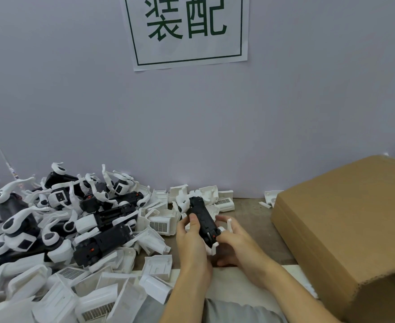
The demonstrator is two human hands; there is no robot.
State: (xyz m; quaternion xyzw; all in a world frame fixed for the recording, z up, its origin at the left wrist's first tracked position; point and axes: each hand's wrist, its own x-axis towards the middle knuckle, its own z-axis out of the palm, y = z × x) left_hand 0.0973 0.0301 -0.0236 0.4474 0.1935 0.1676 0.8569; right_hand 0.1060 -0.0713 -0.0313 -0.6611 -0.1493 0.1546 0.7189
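Head view, item 1: black body [202, 220], an elongated plastic unit. It is held clear of the table [250, 210], centre of frame, far end pointing up and away. A small red detail shows near its near end.

Item 2: white end piece [215, 249], seated against the near end of the black body. Whether it is fully clipped on cannot be told.

Item 3: left hand [192, 238]. Its thumb lies along the body's left flank and its fingers curl underneath, a firm hold.

Item 4: right hand [235, 238]. It is closed round the near end of the black body, where the white end piece meets it. A thin white prong stands up just beside the fingers.

Item 5: loose white grilled housings [161, 223], scattered just beyond and to the left of the hands, some touching one another.

Item 6: heap of assembled black-and-white units [59, 206], far left, stacked unevenly with curved white arms sticking out.

Item 7: cardboard box [345, 229], right, near the right forearm.

Item 8: paper sign [187, 29] on the wall, green characters.

Risks, as judged:
- Pressing the end piece on askew could bend or snap a thin clip or the prong.
- A half-seated part could pass as finished, because the fingers hide the seam.
- A slip of the grip would drop the body among the loose housings.
- Adding it carelessly to the heap could snag the protruding arms or start a slide.
- A wide right elbow could knock the box.
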